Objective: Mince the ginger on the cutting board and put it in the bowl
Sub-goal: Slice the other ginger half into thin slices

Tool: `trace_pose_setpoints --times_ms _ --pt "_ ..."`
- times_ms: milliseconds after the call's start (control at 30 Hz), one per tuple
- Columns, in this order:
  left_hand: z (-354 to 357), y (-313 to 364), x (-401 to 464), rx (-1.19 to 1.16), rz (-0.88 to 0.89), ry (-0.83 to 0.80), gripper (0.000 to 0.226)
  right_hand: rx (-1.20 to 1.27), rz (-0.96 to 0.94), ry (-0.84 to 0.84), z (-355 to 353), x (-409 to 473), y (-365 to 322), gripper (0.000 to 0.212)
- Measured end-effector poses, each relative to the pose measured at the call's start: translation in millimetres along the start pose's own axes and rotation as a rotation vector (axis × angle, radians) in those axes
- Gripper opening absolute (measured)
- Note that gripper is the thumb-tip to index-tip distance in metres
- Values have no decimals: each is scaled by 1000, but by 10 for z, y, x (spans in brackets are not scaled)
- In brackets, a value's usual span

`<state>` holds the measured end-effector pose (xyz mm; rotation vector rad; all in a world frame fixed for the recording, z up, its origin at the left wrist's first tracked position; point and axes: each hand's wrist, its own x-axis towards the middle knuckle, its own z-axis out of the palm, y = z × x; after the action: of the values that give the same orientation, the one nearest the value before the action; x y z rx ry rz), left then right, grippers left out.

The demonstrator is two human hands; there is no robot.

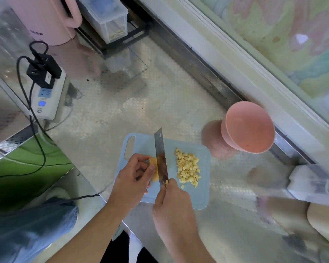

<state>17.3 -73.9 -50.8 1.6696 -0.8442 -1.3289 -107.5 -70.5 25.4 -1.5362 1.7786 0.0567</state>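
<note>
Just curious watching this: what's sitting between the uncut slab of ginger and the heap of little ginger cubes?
The knife blade, held by the right hand, stands between the ginger slab and the diced pile on the cutting board, seen in the head view.

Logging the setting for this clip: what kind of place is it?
Most likely a home kitchen counter: a steel worktop with a blue cutting board of diced ginger, a pink bowl, and a pink kettle-like appliance by a power strip.

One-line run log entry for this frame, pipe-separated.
phase: mincing | left hand: pinning ginger piece | right hand: holding knife, blade on cutting board | minced pile: on board | bowl: empty
</note>
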Motion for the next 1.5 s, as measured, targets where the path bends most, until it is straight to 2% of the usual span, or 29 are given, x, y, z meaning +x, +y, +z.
trace_pose_setpoints --times_ms 600,967,1300,1500 --pt "32 -19 -7 9 20 17 8 -96 45 -78 116 -225 120 13" --pt "-4 -42 6 85 39 -11 11 -84 1 -70 158 242 38 5" --pt "17 -12 -10 57 14 22 10 10 -24 51 43 116 59 13" --pt "31 -3 -10 34 11 32 10 34 -32 55 -27 -2 -18 17"
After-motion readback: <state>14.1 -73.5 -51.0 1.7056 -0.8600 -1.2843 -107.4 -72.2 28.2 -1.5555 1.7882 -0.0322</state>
